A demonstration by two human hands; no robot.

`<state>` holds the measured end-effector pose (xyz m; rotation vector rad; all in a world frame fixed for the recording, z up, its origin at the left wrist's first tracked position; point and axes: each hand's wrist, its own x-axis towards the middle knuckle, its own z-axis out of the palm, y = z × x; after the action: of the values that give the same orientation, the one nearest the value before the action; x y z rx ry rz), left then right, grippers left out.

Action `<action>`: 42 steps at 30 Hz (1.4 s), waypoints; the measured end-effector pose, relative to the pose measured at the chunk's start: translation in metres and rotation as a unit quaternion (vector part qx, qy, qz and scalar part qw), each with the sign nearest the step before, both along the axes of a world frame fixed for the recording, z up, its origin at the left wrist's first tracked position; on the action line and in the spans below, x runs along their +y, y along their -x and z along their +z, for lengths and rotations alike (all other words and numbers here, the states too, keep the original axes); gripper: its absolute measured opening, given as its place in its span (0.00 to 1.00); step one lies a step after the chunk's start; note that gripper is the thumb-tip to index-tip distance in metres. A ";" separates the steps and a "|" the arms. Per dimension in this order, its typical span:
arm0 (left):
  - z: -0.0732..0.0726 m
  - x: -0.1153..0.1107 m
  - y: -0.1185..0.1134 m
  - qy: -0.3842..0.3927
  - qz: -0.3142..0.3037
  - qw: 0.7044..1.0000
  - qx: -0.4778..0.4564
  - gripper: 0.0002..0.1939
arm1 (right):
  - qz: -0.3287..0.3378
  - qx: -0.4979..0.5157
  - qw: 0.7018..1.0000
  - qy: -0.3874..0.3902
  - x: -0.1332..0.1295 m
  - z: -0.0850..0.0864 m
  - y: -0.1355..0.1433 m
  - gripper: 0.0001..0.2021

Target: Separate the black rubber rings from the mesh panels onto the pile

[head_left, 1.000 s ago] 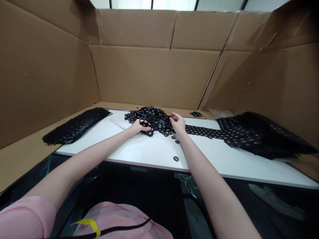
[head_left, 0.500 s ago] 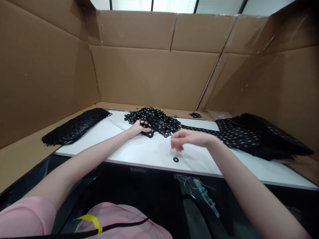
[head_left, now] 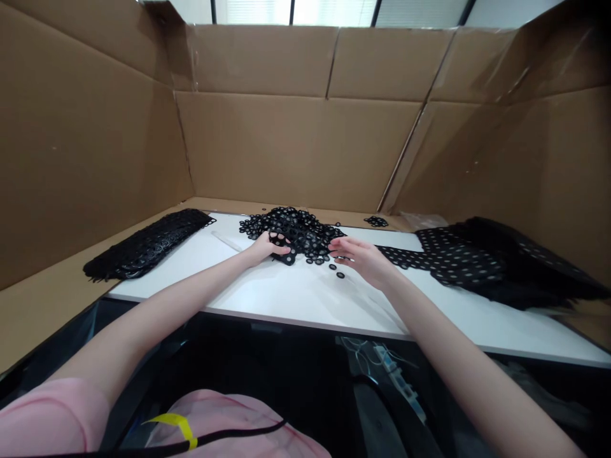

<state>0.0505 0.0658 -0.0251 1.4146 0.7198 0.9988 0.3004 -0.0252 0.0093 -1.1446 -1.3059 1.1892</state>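
Note:
A heap of small black rings (head_left: 305, 230) lies at the back middle of the white table (head_left: 267, 286). At its front left edge, my left hand (head_left: 267, 247) is closed on a black perforated piece (head_left: 285, 254). My right hand (head_left: 360, 256) is at the heap's right edge, its fingers apart and holding nothing that I can see. Two loose black rings (head_left: 340, 275) lie on the table just in front of its fingertips.
A bundle of black mesh (head_left: 153, 245) lies at the left. Black perforated sheet (head_left: 463, 254) spreads over the right side. A clear strip (head_left: 226, 241) is left of the heap. Cardboard walls (head_left: 296, 146) enclose the table, with a small ring cluster (head_left: 376, 221) near the back.
My right hand has moved back toward the heap, and its fingers have spread. The single ring near the front edge no longer shows there; two rings now lie nearer the heap.

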 end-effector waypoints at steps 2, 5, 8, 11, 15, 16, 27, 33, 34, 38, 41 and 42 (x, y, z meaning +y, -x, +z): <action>0.001 -0.001 0.000 0.004 0.002 1.000 -0.002 0.21 | -0.011 -0.016 1.000 -0.009 0.002 -0.002 0.005 0.17; 0.004 -0.003 0.000 0.016 -0.012 1.000 -0.007 0.20 | -0.063 -0.086 0.990 -0.087 0.013 -0.005 0.024 0.18; 0.006 -0.005 0.001 0.020 -0.032 0.999 -0.019 0.20 | -0.096 -0.189 0.957 -0.198 0.033 -0.005 0.051 0.17; 0.006 -0.004 0.002 0.014 -0.042 0.998 -0.039 0.20 | -0.064 -0.248 0.941 -0.222 0.053 -0.004 0.074 0.24; 0.004 -0.001 0.001 0.033 -0.029 0.998 -0.052 0.21 | -0.092 -0.198 0.948 -0.233 0.067 -0.009 0.077 0.20; 0.004 -0.001 0.001 0.040 -0.029 0.997 -0.050 0.20 | -0.102 -0.175 0.951 -0.233 0.068 -0.011 0.073 0.20; 0.003 -0.002 -0.003 -0.005 -0.065 0.998 -0.016 0.22 | -0.217 -0.365 0.820 -0.384 0.056 -0.017 0.065 0.11; 0.001 -0.003 -0.003 -0.106 -0.082 0.990 0.044 0.18 | -0.080 -0.420 0.821 -0.378 0.062 -0.023 0.079 0.11; 0.000 -0.003 -0.003 -0.125 -0.080 0.987 0.058 0.17 | -0.080 -0.423 0.820 -0.376 0.063 -0.024 0.080 0.11; 0.002 -0.003 -0.005 -0.170 -0.066 0.979 0.092 0.13 | -0.074 -0.434 0.822 -0.361 0.063 -0.026 0.080 0.12; 0.003 -0.003 -0.007 -0.177 -0.052 0.978 0.099 0.12 | -0.082 -0.419 0.835 -0.346 0.063 -0.028 0.082 0.14; 0.003 -0.003 -0.007 -0.176 -0.052 0.978 0.101 0.12 | -0.087 -0.408 0.843 -0.340 0.064 -0.029 0.083 0.14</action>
<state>0.0580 0.0625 -0.0220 1.8647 0.6264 0.9400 0.2175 0.0383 -0.0193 -1.2070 -1.9777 -0.0144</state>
